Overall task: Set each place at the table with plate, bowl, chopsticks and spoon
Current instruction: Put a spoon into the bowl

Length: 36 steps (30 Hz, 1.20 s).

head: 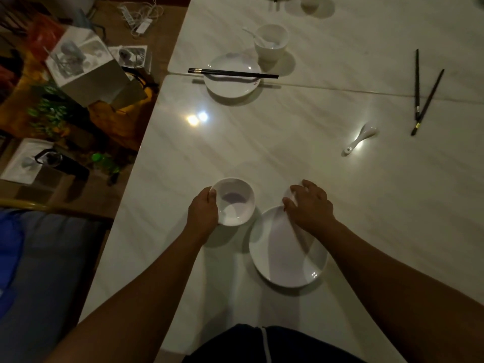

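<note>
Two hands busy: left hand grips bowl rim; right hand, fingers spread, seemingly rests on plate far edge

Head-worn view, steeply down and forward, close over the white table.
</note>
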### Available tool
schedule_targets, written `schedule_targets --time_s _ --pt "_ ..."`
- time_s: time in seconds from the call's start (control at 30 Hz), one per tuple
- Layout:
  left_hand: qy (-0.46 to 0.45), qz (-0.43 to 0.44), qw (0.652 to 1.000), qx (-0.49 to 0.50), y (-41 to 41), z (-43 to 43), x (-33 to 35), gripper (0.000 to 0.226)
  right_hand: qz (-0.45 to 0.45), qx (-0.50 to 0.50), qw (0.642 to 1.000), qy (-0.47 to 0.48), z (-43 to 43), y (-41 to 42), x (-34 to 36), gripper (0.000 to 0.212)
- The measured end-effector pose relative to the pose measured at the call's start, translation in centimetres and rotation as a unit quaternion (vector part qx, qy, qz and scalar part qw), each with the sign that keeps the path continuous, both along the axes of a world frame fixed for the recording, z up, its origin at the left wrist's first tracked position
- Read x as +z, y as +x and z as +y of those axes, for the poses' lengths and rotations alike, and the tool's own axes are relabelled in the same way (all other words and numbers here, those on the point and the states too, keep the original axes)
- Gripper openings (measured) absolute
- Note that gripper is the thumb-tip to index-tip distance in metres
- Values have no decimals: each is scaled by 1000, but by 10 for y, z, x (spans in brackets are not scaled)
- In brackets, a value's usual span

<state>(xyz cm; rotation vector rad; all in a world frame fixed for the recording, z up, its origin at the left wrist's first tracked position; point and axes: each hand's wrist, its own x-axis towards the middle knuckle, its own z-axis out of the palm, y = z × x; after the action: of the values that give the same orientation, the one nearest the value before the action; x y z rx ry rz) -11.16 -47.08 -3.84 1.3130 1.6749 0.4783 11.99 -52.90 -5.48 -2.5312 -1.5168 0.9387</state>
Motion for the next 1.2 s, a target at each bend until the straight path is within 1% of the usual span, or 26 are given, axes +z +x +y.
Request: schedule_targets --time_s 0.07,0.13,0.2,0.27,0.37,0.43,0.5,0.57,0.63,0.67,0.73,0.83,0.9,0.97,1.03,1.1,1.13,1.2 --pt "-8 9 1000 -16 -1 0 1 35 3 6 1000 3 -2 0 -1 53" --pt "-4 52 998 -31 -2 5 0 39 20 -1 1000 11 -3 5 -1 52" --pt "20 110 993 -33 0 17 5 49 59 -43 996 45 -2 18 0 48" --pt "55 138 988 -51 8 31 13 52 80 -83 991 73 -1 38 -1 44" --pt "107 145 973 -141 39 50 23 48 68 -119 988 69 3 75 -1 43" --pt "124 144 959 -211 71 57 23 45 47 -133 988 65 7 100 -1 45" --pt "120 146 943 -275 107 59 16 43 30 -140 987 72 14 123 -1 46" --pt "116 156 925 -328 139 60 7 41 28 -155 984 85 23 144 0 43" --pt "102 167 910 -366 165 62 -3 41 26 -174 981 84 36 163 2 38" --pt "94 183 901 -383 175 63 -7 42 20 -179 980 80 43 171 2 39" --pt "86 231 884 -397 187 64 -16 43 0 -174 982 73 58 183 3 47" --pt "86 268 887 -366 193 58 -22 39 -17 -170 982 77 79 192 0 58" --pt "107 277 882 -367 194 54 -22 39 -25 -162 984 66 87 191 0 59" --pt "126 280 874 -376 197 52 -22 40 -21 -152 986 58 90 192 0 50" --pt "139 279 867 -388 198 52 -22 41 -6 -142 988 56 89 193 1 36" --pt "140 275 866 -394 198 53 -22 41 7 -138 989 43 87 194 2 25" --pt "134 272 867 -396 198 53 -20 42 15 -135 990 37 84 192 5 23" --pt "110 258 872 -401 196 54 -19 42 21 -136 990 26 78 188 11 24"
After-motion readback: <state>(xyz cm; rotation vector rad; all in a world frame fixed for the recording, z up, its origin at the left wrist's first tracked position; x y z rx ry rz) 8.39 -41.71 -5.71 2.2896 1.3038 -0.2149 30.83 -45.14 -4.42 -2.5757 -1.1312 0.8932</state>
